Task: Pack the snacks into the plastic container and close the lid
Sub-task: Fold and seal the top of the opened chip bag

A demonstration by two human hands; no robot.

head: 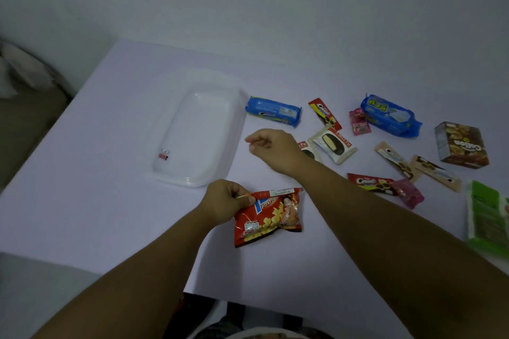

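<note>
Table [96, 201] under a pale cloth carries everything, and a clear plastic container [198, 129] lies open on it left of centre, reaching toward the far edge. Inside the container, near its left wall, sits only a small red binder clip [164, 155]; whether a lid is there I cannot tell. Near the front edge lies a red potato-snack bag [270, 215], which the left hand [228, 202] pinches shut-fingered at its top left corner. Right hand [271, 150] hangs above the cloth just right of the container, fingers loosely curled and holding nothing that shows.

Toward the right edge stands a brown biscuit box [462, 144], and a green packet [487, 215] is cut off by that edge. Near the far side lie a large blue cookie pack [391, 115] and, just right of the container, a blue sandwich-cookie pack [274, 111]. Just beyond the right hand, a white choco-pie wrapper [333, 143] rests beside a second pie partly hidden by the wrist. Slim packets follow: one red stick [325, 113], a red cream-cookie bar [370, 183], two beige sticks [398, 159] [435, 172]. Smallest are two pink candy packs [359, 122] [409, 192].
</note>
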